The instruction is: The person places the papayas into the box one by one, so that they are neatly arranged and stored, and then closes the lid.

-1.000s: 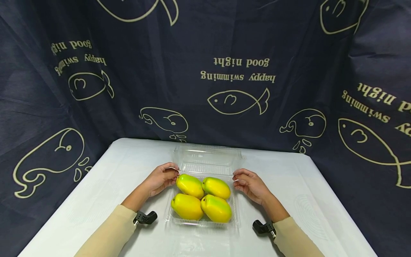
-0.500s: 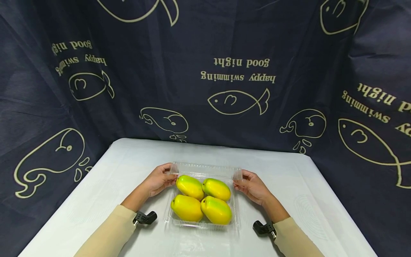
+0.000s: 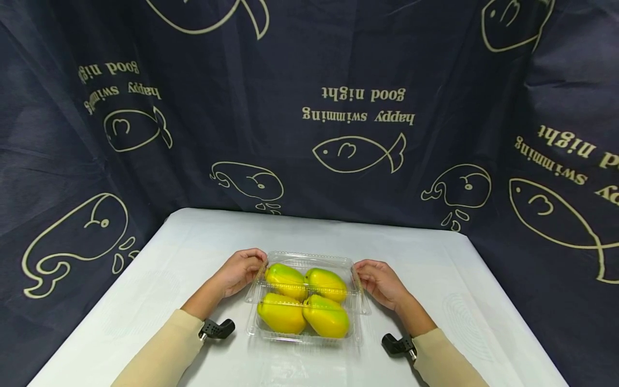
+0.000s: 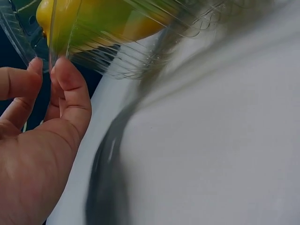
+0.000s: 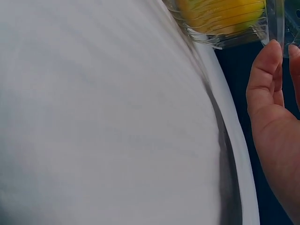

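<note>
Several yellow-green mangoes (image 3: pixel 282 313) lie in two rows inside a clear plastic clamshell container (image 3: pixel 304 339). The container's hinged lid (image 3: pixel 309 258) leans forward over them, its front rim crossing above the fruit and apart from the tray's front edge. At the back left corner, my left hand (image 3: pixel 240 272) pinches the clear plastic edge between thumb and fingers, as the left wrist view shows. My right hand (image 3: pixel 380 280) pinches the plastic at the back right corner; in the right wrist view the thumb (image 5: pixel 268 58) lies against the edge, with the other fingers partly hidden.
A white-covered table (image 3: pixel 193 236) bears the container. Behind and beside it hangs a dark blue curtain (image 3: pixel 271 123) with fish and whale drawings. Black wrist-worn camera mounts (image 3: pixel 218 329) sit at both cuffs.
The lid, laid back behind the tray a second ago, has swung up and forward over the mangoes. Both hands have stayed near the back corners; the tray has barely moved.
</note>
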`<state>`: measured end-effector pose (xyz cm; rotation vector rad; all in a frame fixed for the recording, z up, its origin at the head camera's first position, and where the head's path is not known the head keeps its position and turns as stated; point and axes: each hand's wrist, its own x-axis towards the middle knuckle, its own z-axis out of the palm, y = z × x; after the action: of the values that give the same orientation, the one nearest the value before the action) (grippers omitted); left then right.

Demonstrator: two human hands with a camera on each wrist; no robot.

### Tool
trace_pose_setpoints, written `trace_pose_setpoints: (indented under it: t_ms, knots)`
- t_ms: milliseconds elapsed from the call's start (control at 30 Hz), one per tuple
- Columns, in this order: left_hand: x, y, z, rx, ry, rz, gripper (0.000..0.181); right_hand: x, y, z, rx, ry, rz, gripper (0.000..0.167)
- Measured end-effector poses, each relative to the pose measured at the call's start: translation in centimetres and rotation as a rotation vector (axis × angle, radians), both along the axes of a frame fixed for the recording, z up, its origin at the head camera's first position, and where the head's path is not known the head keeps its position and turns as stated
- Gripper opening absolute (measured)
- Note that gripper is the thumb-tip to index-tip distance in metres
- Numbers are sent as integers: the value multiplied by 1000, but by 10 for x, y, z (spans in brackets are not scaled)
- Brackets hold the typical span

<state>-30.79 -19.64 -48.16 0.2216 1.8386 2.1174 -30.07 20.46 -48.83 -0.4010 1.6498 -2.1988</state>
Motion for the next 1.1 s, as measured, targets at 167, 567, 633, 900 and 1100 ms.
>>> trace_pose_setpoints:
  t_ms: [167, 567, 633, 900, 1100]
  knots:
    - [2, -3, 2, 23, 3, -36, 17, 1, 1, 0, -21, -8, 5, 23]
    - [8, -2, 3, 0, 21, -72, 20, 4, -3, 1, 36, -32, -47, 14]
    - [10, -2, 4, -3, 24, -69, 27, 5, -4, 2, 34, -27, -53, 14]
    - [17, -5, 4, -36, -8, -51, 48, 7, -5, 3, 66, -42, -84, 28]
    - [30, -10, 4, -48, -56, -73, 54, 8, -7, 3, 103, -42, -125, 33]
